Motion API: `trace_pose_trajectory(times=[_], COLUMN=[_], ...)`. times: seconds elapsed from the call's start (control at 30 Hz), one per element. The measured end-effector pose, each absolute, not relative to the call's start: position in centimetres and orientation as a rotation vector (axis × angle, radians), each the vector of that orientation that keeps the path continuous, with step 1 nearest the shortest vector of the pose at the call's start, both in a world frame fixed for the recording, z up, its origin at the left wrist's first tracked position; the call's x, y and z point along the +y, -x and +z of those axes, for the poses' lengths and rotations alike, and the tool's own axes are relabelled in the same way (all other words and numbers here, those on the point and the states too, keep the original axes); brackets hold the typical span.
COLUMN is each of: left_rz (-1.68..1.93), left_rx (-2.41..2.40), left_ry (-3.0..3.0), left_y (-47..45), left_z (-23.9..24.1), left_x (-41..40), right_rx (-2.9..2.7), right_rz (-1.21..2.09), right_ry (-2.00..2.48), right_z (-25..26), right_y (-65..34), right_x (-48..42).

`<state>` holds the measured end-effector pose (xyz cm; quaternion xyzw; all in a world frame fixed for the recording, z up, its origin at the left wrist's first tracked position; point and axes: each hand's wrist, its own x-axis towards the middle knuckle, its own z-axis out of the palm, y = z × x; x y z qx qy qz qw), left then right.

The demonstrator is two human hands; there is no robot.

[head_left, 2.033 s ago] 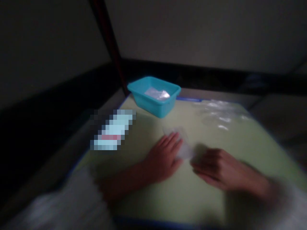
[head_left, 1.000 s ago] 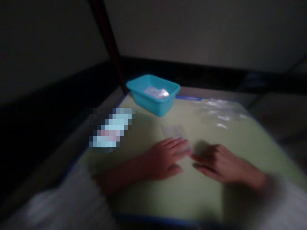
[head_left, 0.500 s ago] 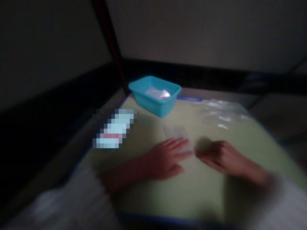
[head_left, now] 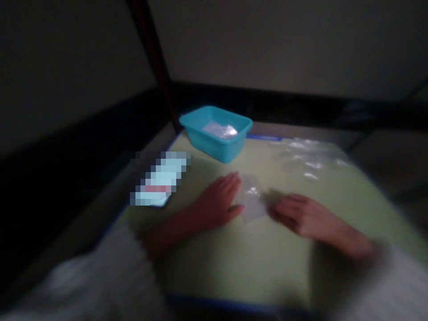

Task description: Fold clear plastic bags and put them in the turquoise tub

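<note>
Working at one yellow-green table [head_left: 234, 272], edged in blue, with two hands at opposite sides of one clear bag [head_left: 252, 205]. Having that single bag lying flat near the middle of the table, on the near side of the tub [head_left: 207, 145], showing one small glint in its upper half. Resting the left hand [head_left: 216, 200] palm down at the bag's left edge, with fingers stretched out side by side and one thumb standing wide of them. Setting the right hand [head_left: 301, 214] at the bag's right edge, with fingers bent and bunched narrowly. Being unable to tell, from dark and blurred tips, whether gripping that edge or only touching it. Wearing two whitish sleeves [head_left: 110, 267]. Facing just one turquoise tub at the far left corner, containing shiny film [head_left: 220, 130] too merged for counting. Having one glinting heap [head_left: 307, 162] of clear pieces at the far right, overlapping beyond any count. Having one bright slab [head_left: 163, 178] near the left edge, beyond the left forearm, mostly hidden under coarse blocks.
</note>
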<state>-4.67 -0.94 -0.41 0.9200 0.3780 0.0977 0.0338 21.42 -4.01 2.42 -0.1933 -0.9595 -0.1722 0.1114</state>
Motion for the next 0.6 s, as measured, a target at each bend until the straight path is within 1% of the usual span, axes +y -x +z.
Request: trace_pose_trajectory(times=[0.13,0.23,0.4,0.6], left_rz=[0.305,0.379,0.528,0.455], left_rx=[1.149,1.127,0.913,0.703], left_ry=[-2.827,-2.857,-2.953,-2.995], left_y=[4.6,4.5,4.0,3.9], left_z=[-0.3,0.1,1.5,1.6], left_x=[-0.8,-0.9,-2.1,-2.7], right_rx=[-2.825,-2.821,-2.787,-2.78], right_rz=[-0.465,-0.467,-0.501,-0.32], right_ry=[0.542,0.544,0.448,0.57], right_z=[2.6,2.8,2.5,2.3], right_y=[-20.9,-20.6,-20.4,-20.1], right_x=[-4.2,-4.3,-4.6,-4.8])
